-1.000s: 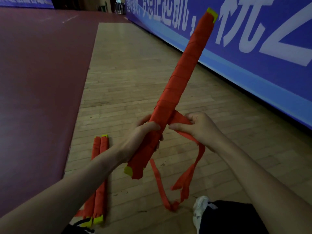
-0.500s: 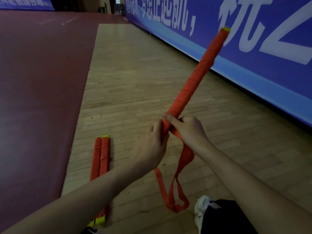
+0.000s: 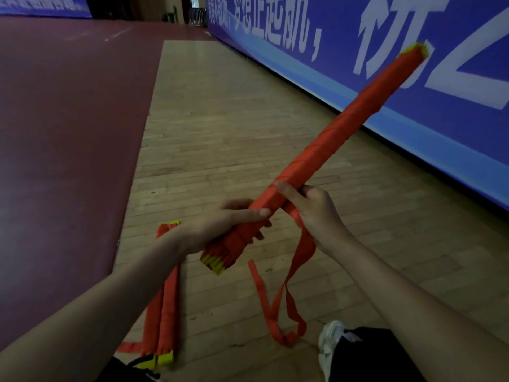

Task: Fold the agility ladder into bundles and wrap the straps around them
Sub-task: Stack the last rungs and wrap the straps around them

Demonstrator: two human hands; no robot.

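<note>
Gripping the lower part of a long orange bundle (image 3: 325, 150), the left hand (image 3: 217, 227) is closed around it, thumb lying along the upper side and fingertips showing beneath. The bundle is held in the air, tilted up to the right; its far end, tipped yellow-green, stands in front of the blue banner (image 3: 385, 64), and its near end shows stacked yellow edges just beyond the left wrist. The right hand (image 3: 316, 213) touches the bundle just above the left hand, forefinger stretched across it and the other fingers curled on a loose orange strap (image 3: 278, 304). How the strap is pinched inside that hand is hidden. From the hand the strap hangs down and loops on the wooden floor (image 3: 234, 128); one free end rises near the bundle's lower end. Two more wrapped bundles (image 3: 162, 307) lie side by side on the floor at lower left, partly covered by the left forearm, with a strap tail trailing to their left. A white shoe (image 3: 329, 343) and dark clothing are cut off by the bottom edge. The banner's white characters are cropped. A dark red floor area (image 3: 68, 133) fills the left side.
</note>
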